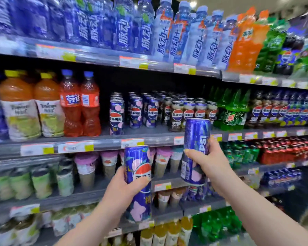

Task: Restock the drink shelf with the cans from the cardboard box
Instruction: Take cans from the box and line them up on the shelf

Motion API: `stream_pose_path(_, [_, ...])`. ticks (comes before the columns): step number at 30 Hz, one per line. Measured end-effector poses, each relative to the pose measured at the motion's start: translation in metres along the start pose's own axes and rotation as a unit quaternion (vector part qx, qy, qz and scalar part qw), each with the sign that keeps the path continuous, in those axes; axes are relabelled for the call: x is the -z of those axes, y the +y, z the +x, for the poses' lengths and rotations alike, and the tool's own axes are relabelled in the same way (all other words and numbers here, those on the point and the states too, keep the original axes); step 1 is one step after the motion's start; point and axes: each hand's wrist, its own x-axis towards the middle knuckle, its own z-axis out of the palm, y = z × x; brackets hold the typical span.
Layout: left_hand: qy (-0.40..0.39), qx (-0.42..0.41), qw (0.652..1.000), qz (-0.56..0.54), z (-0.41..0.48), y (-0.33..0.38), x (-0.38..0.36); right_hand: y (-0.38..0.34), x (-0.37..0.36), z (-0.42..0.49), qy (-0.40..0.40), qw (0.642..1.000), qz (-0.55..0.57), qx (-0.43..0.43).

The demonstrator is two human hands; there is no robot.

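My left hand (122, 188) grips a tall blue Pepsi can with pink blossoms (138, 167), held upright below the middle shelf (96, 141). My right hand (208, 162) holds a second blue Pepsi can (196, 137), tilted slightly, its top level with the shelf's front edge. On that shelf stand rows of matching blue cans (135, 112) and dark Pepsi cans (188, 112) to their right. The cardboard box is out of view.
Orange juice and red soda bottles (48, 107) stand left of the cans, green Mountain Dew bottles (235, 110) to the right. Blue sports drink bottles (124, 25) fill the shelf above. Cup drinks (87, 167) line the shelf below. An aisle floor shows at the far right.
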Motion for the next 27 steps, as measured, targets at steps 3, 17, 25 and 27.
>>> stream_pose_path(3, [0.026, -0.016, 0.999, -0.012, 0.029, 0.006, 0.004, -0.003, -0.021, 0.041, -0.022, 0.999, 0.002, 0.023])
stream_pose_path(17, [0.081, -0.089, 0.992, -0.02, 0.163, 0.03, 0.062, 0.003, -0.142, 0.215, -0.047, 0.991, -0.08, 0.093])
stream_pose_path(25, [0.144, -0.096, 0.985, -0.022, 0.175, 0.026, 0.064, 0.034, -0.174, 0.259, -0.068, 0.991, -0.103, 0.054])
stream_pose_path(27, [0.157, -0.093, 0.983, -0.015, 0.176, 0.027, 0.059, 0.039, -0.175, 0.261, -0.092, 0.988, -0.118, 0.043])
